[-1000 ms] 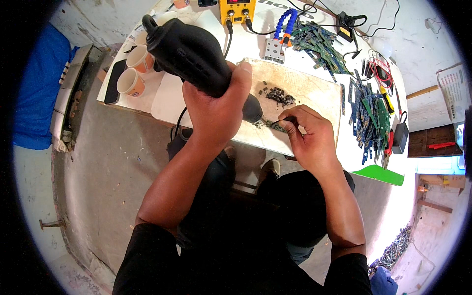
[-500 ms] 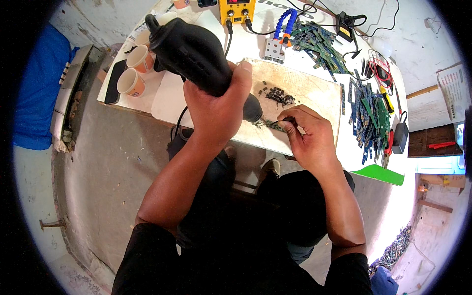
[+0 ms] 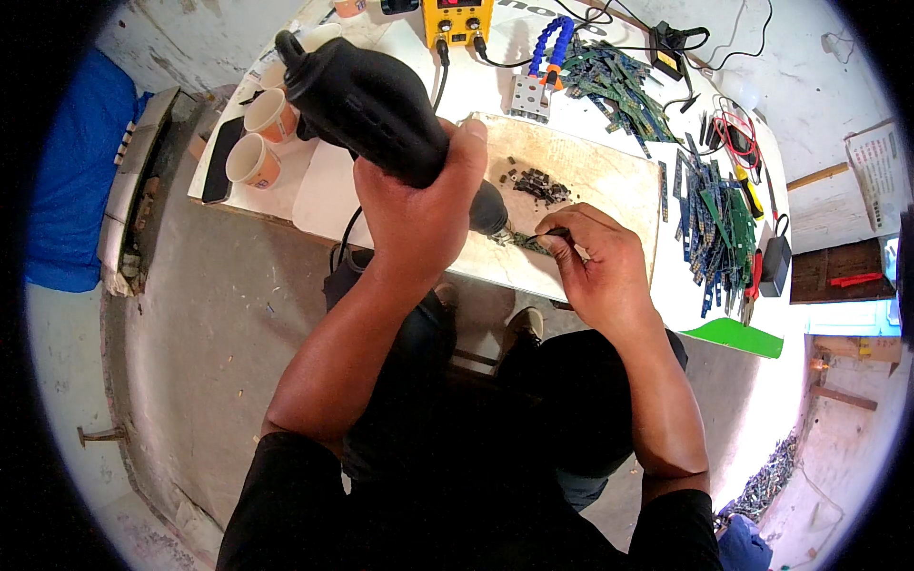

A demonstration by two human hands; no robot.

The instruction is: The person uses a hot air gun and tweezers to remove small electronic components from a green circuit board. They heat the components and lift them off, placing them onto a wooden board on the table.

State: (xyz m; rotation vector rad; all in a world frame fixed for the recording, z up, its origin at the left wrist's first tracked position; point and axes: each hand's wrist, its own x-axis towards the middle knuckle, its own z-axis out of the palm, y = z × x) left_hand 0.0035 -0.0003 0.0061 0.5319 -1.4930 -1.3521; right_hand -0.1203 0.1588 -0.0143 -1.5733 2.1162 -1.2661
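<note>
My left hand (image 3: 419, 209) grips a black hot air gun (image 3: 367, 105), its nozzle tilted down toward a green circuit board strip (image 3: 521, 243) on a stained pale board (image 3: 609, 171). Just right of the nozzle, my right hand (image 3: 595, 266) pinches a thin black tool (image 3: 552, 231), probably tweezers, whose tip is at the strip. Above them on the board lies a heap of small black parts (image 3: 541, 186).
Paper cups (image 3: 252, 167) and a black phone (image 3: 220, 162) sit left. Behind are a yellow control unit (image 3: 457, 24) and a blue jointed hose holder (image 3: 549, 43). Piles of board strips (image 3: 714, 224), pliers (image 3: 754, 276) and cables fill the table's (image 3: 314, 195) right side.
Both hands stay almost in the same place; the hot air gun and the nozzle tip have shifted very slightly over the strip.
</note>
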